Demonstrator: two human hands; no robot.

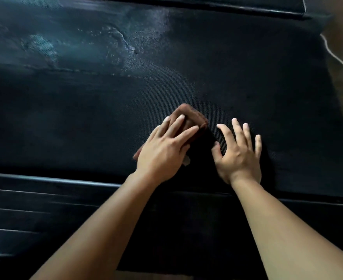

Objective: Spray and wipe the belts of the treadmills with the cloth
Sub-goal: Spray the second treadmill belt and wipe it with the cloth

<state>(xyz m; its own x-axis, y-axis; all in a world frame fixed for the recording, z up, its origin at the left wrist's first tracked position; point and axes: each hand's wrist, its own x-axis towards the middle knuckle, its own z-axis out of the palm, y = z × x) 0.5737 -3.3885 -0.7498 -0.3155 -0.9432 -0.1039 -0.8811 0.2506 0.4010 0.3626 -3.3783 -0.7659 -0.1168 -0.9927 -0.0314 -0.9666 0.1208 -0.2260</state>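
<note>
A black textured treadmill belt [247, 67] fills most of the view. Wet spray marks and streaks shine on its upper left part [126, 41]. A folded brown cloth [194, 118] lies on the belt near the middle. My left hand [166, 148] presses flat on the cloth, fingers spread over it. Just to the right of it, my right hand [239, 152] rests on the bare belt with fingers apart, holding nothing. No spray bottle is in view.
The treadmill's black side rail [45, 199] runs along the near edge below my hands. Another rail [247, 11] borders the far edge. A white cord [340, 63] lies on the brown floor at the right.
</note>
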